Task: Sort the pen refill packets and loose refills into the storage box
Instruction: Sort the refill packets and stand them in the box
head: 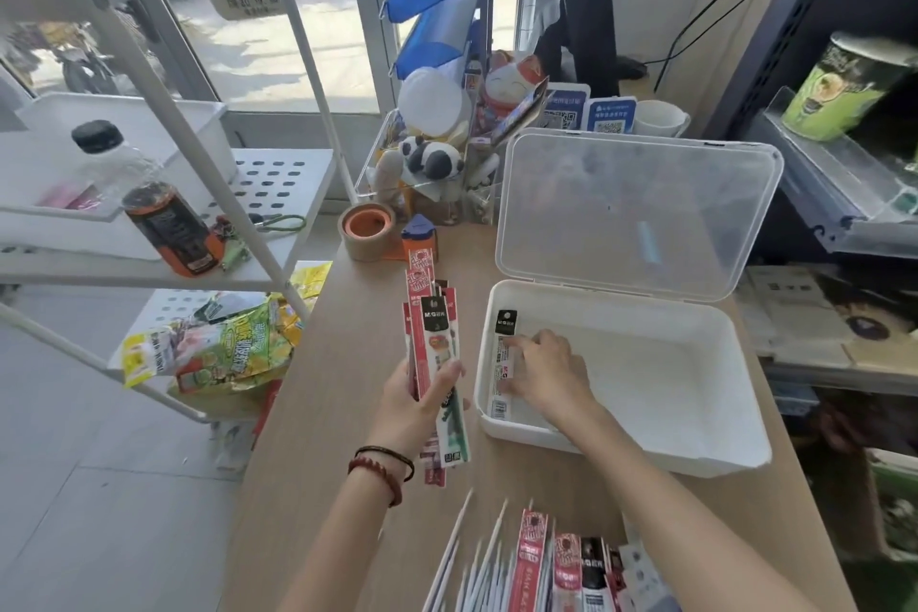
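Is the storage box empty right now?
No, one refill packet lies inside the storage box along its left wall, under the right hand.

Views: one, a wide-angle camera worn on the head.
Position: above the near end of the light wooden counter point(323, 412).
Facing: forward and steeply down, towards the open white plastic storage box point(670, 460).
Nearness: close. Both forearms enter from the bottom edge, the left hand point(412, 405) mid-frame and the right hand point(546, 375) inside the box.
Spread: white metal shelf rack point(192, 139) at left, glass shopfront door point(278, 55) beyond.
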`<action>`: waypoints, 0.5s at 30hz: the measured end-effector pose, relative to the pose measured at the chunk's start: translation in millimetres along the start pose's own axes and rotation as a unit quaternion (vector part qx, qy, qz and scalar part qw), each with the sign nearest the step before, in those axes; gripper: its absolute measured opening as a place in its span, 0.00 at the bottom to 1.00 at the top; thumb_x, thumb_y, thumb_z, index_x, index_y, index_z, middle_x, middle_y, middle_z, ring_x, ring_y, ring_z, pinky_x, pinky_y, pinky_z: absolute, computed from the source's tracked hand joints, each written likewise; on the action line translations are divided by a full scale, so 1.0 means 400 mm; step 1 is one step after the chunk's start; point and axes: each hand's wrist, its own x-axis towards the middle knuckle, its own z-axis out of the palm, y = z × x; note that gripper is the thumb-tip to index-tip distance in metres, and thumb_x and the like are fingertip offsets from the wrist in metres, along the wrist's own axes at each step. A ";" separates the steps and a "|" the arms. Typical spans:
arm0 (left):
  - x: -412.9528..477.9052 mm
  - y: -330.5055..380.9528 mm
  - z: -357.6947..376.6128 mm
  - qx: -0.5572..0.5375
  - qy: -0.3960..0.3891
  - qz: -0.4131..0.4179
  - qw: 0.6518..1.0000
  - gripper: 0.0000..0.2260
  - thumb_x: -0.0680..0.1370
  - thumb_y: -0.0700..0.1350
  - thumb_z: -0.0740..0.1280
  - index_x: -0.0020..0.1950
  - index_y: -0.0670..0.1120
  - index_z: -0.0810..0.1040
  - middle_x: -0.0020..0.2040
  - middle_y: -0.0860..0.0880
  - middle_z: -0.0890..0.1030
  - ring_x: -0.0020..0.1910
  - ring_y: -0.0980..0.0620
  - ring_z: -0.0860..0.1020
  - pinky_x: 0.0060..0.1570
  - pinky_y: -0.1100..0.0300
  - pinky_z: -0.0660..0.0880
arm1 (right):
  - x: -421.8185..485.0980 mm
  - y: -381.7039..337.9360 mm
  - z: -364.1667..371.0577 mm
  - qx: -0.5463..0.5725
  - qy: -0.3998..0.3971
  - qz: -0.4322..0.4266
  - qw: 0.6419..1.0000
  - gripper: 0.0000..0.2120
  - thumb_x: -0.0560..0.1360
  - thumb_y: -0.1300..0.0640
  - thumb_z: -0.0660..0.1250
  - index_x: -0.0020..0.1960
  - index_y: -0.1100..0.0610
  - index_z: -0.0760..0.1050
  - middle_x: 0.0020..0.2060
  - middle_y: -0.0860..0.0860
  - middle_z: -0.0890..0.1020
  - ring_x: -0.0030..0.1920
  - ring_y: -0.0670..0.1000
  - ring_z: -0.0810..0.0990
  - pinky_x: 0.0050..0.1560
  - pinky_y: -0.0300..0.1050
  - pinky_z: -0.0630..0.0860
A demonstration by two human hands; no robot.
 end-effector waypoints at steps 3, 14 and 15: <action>-0.001 0.007 -0.002 0.005 -0.001 -0.010 1.000 0.14 0.73 0.54 0.67 0.52 0.47 0.76 0.47 0.48 0.83 0.42 0.49 0.83 0.45 0.53 0.80 | 0.001 0.010 -0.018 -0.028 -0.012 -0.010 0.999 0.32 0.71 0.39 0.69 0.72 0.42 0.64 0.64 0.52 0.69 0.67 0.55 0.65 0.64 0.53 0.64; -0.009 0.044 -0.019 -0.034 0.029 -0.007 0.999 0.15 0.68 0.44 0.76 0.53 0.45 0.77 0.44 0.49 0.83 0.38 0.58 0.82 0.35 0.68 0.77 | -0.110 -0.047 -0.125 0.413 -0.019 -0.084 0.907 0.14 0.74 0.41 0.68 0.50 0.50 0.82 0.40 0.45 0.85 0.39 0.45 0.82 0.44 0.36 0.74; -0.014 0.051 -0.013 -0.030 0.021 0.002 0.999 0.16 0.68 0.43 0.76 0.53 0.46 0.77 0.43 0.51 0.83 0.36 0.62 0.81 0.32 0.71 0.75 | -0.117 -0.057 -0.132 0.418 -0.021 -0.086 0.904 0.15 0.73 0.40 0.69 0.49 0.50 0.82 0.40 0.45 0.85 0.40 0.44 0.83 0.43 0.35 0.75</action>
